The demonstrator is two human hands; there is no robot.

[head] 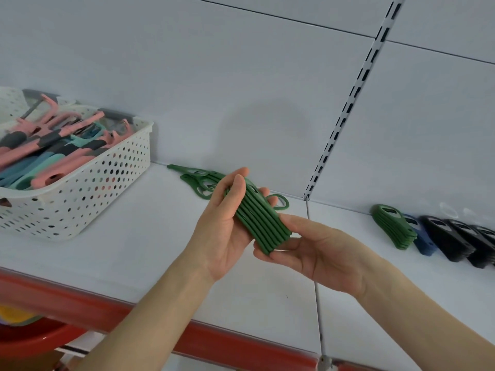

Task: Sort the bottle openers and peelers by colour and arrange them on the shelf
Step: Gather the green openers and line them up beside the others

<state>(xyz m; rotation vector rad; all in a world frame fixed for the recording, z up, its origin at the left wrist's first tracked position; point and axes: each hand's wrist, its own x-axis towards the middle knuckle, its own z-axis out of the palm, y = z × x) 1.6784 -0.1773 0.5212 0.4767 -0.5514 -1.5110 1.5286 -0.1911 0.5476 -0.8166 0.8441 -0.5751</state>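
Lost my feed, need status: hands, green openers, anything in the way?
Left hand, right hand grip green opener stack above shelf. Loose green openers behind it. Basket at left, apart.

Stack of green bottle openers (258, 223) in the grip of left hand (219, 236) and right hand (318, 250), over white shelf (134, 250)

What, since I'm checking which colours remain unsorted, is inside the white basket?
The white basket holds a heap of pink tools and teal tools, some with dark grey sections. Whatever lies beneath the top layer is covered.
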